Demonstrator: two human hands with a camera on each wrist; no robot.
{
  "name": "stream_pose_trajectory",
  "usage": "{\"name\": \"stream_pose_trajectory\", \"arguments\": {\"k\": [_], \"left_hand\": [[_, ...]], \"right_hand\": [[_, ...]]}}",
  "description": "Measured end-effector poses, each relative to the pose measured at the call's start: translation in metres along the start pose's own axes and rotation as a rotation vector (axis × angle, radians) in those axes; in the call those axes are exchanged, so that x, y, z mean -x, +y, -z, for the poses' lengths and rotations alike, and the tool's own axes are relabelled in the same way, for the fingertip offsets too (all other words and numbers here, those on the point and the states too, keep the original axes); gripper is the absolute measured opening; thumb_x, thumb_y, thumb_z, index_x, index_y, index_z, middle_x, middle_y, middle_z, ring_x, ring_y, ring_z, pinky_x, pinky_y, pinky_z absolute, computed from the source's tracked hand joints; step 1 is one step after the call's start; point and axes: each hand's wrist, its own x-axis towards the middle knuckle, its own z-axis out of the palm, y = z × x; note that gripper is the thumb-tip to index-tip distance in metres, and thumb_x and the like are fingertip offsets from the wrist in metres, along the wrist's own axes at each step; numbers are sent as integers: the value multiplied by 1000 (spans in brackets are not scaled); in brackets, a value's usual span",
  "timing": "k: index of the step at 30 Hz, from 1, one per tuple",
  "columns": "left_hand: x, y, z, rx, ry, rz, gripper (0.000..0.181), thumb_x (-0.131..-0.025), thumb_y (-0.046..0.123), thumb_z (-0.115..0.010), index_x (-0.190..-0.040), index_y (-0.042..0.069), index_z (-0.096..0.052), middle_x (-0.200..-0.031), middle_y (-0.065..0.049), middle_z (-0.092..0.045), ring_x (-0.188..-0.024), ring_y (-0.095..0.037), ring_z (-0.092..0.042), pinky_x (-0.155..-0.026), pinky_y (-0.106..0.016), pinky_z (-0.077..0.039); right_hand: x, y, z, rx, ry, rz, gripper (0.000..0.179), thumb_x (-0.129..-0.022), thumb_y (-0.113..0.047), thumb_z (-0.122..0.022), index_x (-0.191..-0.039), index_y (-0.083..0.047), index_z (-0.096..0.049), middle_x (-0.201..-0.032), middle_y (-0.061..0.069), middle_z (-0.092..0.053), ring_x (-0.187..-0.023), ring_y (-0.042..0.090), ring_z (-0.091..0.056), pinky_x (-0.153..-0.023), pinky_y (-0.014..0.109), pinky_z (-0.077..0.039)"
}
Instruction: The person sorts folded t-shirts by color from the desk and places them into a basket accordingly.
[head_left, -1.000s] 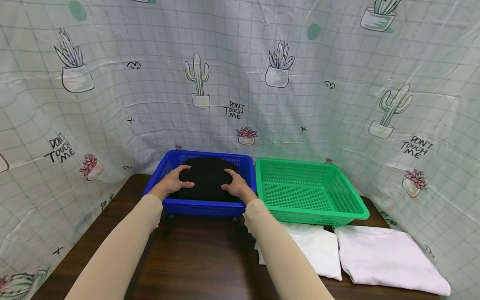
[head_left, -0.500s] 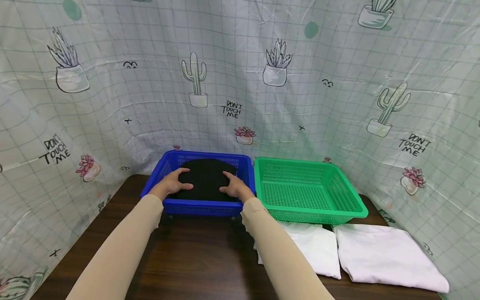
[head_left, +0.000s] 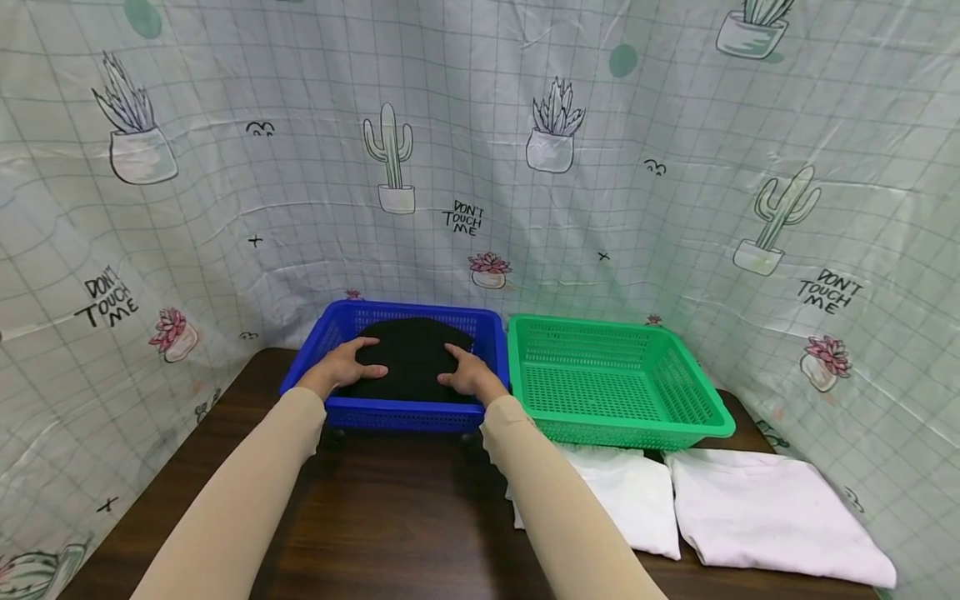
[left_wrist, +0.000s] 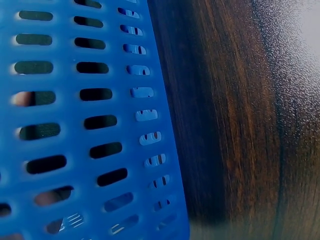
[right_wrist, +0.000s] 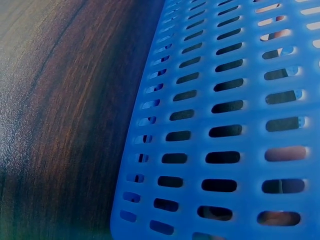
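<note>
A black folded cloth (head_left: 416,358), its exact kind not clear, lies inside a blue plastic basket (head_left: 408,415). On its left side rests my left hand (head_left: 341,367), thumb and index finger spread over the cloth. My right hand (head_left: 470,372) touches the right side in the same way. The other fingers are largely hidden between the cloth and the basket walls. In the left wrist view the perforated basket wall (left_wrist: 65,112) covers most of the hand; bits of skin show through the slots. Likewise, the right wrist view shows the basket wall (right_wrist: 200,142) with skin glimpsed behind it.
A green plastic basket (head_left: 600,392) stands right beside the blue one. In front of it lie a white folded cloth (head_left: 630,500) and a pale pinkish-white folded cloth (head_left: 772,512). The dark wooden table (head_left: 390,517) is bounded by a printed curtain (head_left: 315,183).
The black cloth has settled slightly lower and flatter in the blue basket, most of it in the first half second. Both hands stay on it; the head view has shifted slightly.
</note>
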Motion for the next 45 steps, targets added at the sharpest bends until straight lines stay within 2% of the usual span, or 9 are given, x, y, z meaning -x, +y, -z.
{"name": "stream_pose_trajectory", "arguments": {"k": [7, 15, 23, 27, 32, 36, 39, 42, 45], "left_hand": [[2, 2, 0, -6, -15, 13, 76, -108, 27, -67, -168, 6, -26, -173, -32, -12, -158, -54, -12, -125, -68, -21], [-1, 0, 0, -20, -19, 18, 76, -108, 28, -66, -168, 5, -26, -173, -31, -12, -158, -54, -12, -125, -68, -21], [-6, -1, 0, 1, -51, 50, 77, -108, 28, -66, -169, 5, -26, -173, -32, -9, -159, -54, -9, -126, -67, -19], [-5, 2, 2, 2, -85, 54, 78, -108, 28, -66, -169, 5, -24, -173, -33, -8, -159, -54, -8, -126, -67, -19], [2, 8, 8, 18, -137, 51, 79, -109, 25, -64, -170, 2, -18, -173, -33, -3, -158, -55, -5, -125, -67, -20], [6, 11, 11, 18, -157, 39, 80, -109, 22, -63, -170, 2, -15, -173, -34, -2, -158, -55, -4, -125, -68, -19], [9, 14, 12, -36, -147, 40, 80, -108, 22, -64, -170, 2, -17, -172, -34, -4, -158, -57, -4, -124, -70, -19], [13, 24, 14, -163, -103, 54, 78, -106, 24, -67, -167, 0, -25, -170, -36, -13, -156, -59, -10, -122, -71, -25], [20, 40, 16, -284, -34, 54, 75, -104, 27, -69, -163, -3, -34, -167, -38, -23, -152, -61, -19, -119, -69, -32]], "right_hand": [[1, 1, -1, 0, 10, -3, 71, -107, -22, -67, -169, -21, -32, -171, 18, -34, -156, 42, -34, -123, 58, -35], [6, -2, 5, -165, -23, -39, 75, -106, -15, -68, -170, -21, -30, -173, 17, -28, -155, 42, -35, -121, 58, -37], [10, -3, 9, -231, -60, -84, 80, -103, -16, -71, -171, -23, -28, -175, 16, -24, -155, 41, -35, -120, 61, -38], [14, -5, 18, -296, -129, -106, 84, -104, -17, -70, -172, -24, -22, -177, 14, -17, -157, 41, -31, -122, 64, -33], [20, -9, 34, -391, -306, -78, 90, -107, -20, -66, -173, -24, -4, -179, 10, 0, -164, 37, -9, -125, 68, -21], [31, -10, 46, -392, -377, -58, 87, -109, -22, -63, -173, -22, -5, -179, 9, 2, -165, 36, -6, -125, 66, -24], [41, -8, 60, -369, -388, -13, 80, -109, -24, -63, -173, -21, -15, -178, 13, -5, -163, 40, -16, -124, 61, -30], [58, -6, 80, -327, -419, 63, 73, -110, -25, -61, -171, -22, -22, -177, 15, -13, -159, 42, -26, -124, 56, -34], [82, -2, 101, -278, -434, 141, 70, -110, -28, -61, -170, -25, -26, -174, 13, -23, -155, 39, -39, -121, 50, -41]]}}
